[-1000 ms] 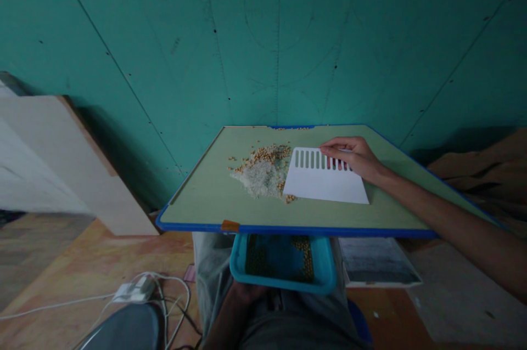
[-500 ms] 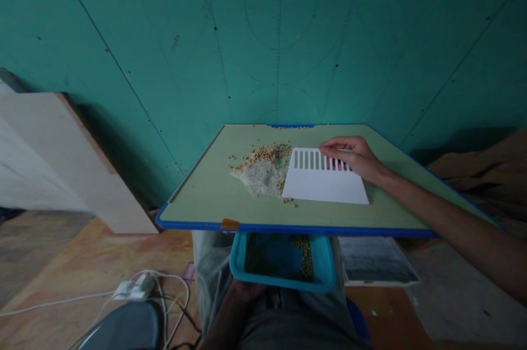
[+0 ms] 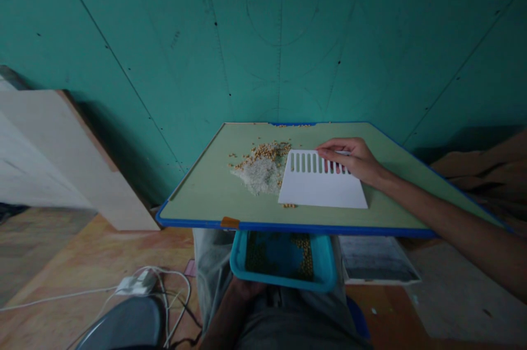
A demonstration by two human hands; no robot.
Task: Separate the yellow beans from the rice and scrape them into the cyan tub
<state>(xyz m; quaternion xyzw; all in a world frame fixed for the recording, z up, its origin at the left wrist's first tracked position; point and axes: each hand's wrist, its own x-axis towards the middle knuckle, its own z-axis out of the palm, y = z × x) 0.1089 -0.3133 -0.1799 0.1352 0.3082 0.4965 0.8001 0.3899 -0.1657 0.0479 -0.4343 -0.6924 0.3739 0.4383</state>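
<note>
My right hand (image 3: 354,159) is closed on the slotted top edge of a white plastic scraper (image 3: 323,191), which leans low over the table. Left of the scraper lies a heap of white rice-like grains (image 3: 259,174), with yellow-brown soybeans (image 3: 265,151) along its far side. A few beans (image 3: 289,205) sit by the scraper's lower left corner. Below the table's front edge, my left hand (image 3: 247,288) grips the near side of a blue plastic tray (image 3: 284,281); its fingers are mostly hidden underneath. Beans and darker green grains lie inside the tray.
The green tabletop (image 3: 201,196) has a blue rim, with orange tape (image 3: 229,223) at the front. Stray beans line its far edge by the green wall (image 3: 280,37). Boards (image 3: 82,163) lean at left. A power strip (image 3: 138,282) with cables and a grey stool-like object (image 3: 123,325) are lower left.
The scraper has shifted slightly left and towards me in my right hand, covering some beans by its lower left corner. My left hand and the tray stay put.
</note>
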